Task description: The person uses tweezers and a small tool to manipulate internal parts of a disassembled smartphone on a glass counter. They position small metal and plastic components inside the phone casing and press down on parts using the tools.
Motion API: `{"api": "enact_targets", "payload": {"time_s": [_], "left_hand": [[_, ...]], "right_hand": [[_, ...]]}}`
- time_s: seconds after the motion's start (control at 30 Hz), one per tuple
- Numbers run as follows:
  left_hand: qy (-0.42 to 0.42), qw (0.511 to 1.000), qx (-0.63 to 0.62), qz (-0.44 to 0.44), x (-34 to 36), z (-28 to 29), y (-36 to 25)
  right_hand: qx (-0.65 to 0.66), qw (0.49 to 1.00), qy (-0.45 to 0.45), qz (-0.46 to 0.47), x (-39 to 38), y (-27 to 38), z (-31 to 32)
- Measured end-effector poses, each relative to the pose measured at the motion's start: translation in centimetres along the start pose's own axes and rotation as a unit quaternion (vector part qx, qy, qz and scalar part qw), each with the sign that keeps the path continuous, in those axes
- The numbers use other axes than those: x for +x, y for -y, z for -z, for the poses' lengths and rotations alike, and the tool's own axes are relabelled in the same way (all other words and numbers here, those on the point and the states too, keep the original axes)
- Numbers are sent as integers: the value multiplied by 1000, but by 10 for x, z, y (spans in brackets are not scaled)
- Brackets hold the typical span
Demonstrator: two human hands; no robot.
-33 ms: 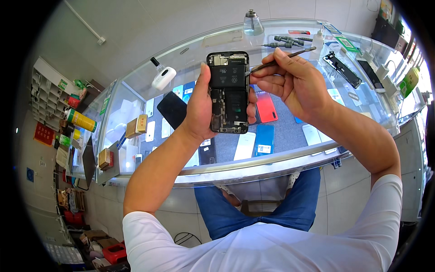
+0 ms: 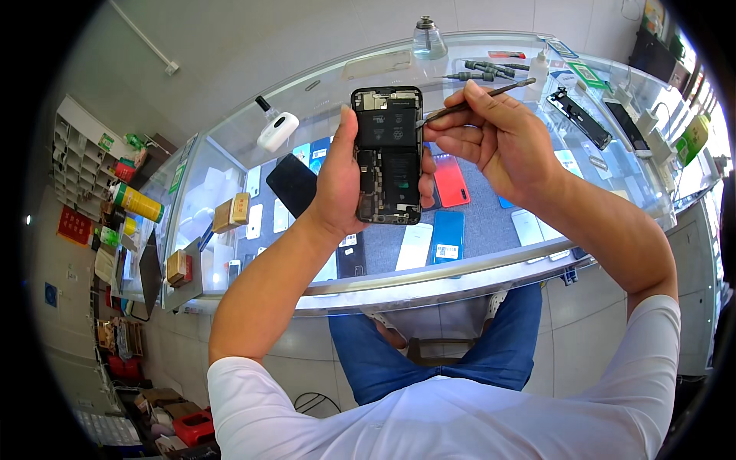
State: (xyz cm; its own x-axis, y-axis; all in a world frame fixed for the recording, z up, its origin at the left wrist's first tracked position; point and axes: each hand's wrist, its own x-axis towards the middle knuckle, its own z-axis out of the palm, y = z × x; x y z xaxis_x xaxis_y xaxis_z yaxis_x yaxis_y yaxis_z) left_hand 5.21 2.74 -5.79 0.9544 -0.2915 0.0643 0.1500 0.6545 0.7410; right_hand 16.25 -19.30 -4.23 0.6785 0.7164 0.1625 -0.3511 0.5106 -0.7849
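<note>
Glass counter (image 2: 399, 285), pale-printed phone battery (image 2: 377, 133)

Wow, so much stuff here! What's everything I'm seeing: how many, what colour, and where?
opened phone: 1, black, centre, over the counter
slim tool: 1, dark, tip at the phone's right edge
glass counter: 1, clear, silvery edge, across the middle
display phones: several, red, blue, white, black, beneath the glass
glass bottle: 1, clear, counter's far edge
rounded gadget: 1, white, left of the opened phone
small boxes: a few, brown, counter's left side
yellow can: 1, left
shelving: 1 unit, white, far left
jeans: 1 pair, blue, below the counter
left hand: 1, bare, gripping the opened phone
right hand: 1, bare, pinching the slim tool
</note>
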Motion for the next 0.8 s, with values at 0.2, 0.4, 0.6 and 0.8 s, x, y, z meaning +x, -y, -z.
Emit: {"api": "enact_targets", "payload": {"time_s": [0.2, 0.4, 0.6, 0.8], "left_hand": [[-27, 998, 51, -29, 1, -3, 0], [-41, 996, 72, -47, 0, -1, 1], [-38, 997, 60, -38, 0, -2, 1], [-19, 998, 52, -34, -1, -3, -1]], "right_hand": [[-127, 991, -11, 50, -1, 6, -5], [-113, 988, -12, 107, 2, 4, -2], [-41, 997, -8, 58, 3, 6, -2], [17, 999, 23, 31, 2, 8, 1]]}}
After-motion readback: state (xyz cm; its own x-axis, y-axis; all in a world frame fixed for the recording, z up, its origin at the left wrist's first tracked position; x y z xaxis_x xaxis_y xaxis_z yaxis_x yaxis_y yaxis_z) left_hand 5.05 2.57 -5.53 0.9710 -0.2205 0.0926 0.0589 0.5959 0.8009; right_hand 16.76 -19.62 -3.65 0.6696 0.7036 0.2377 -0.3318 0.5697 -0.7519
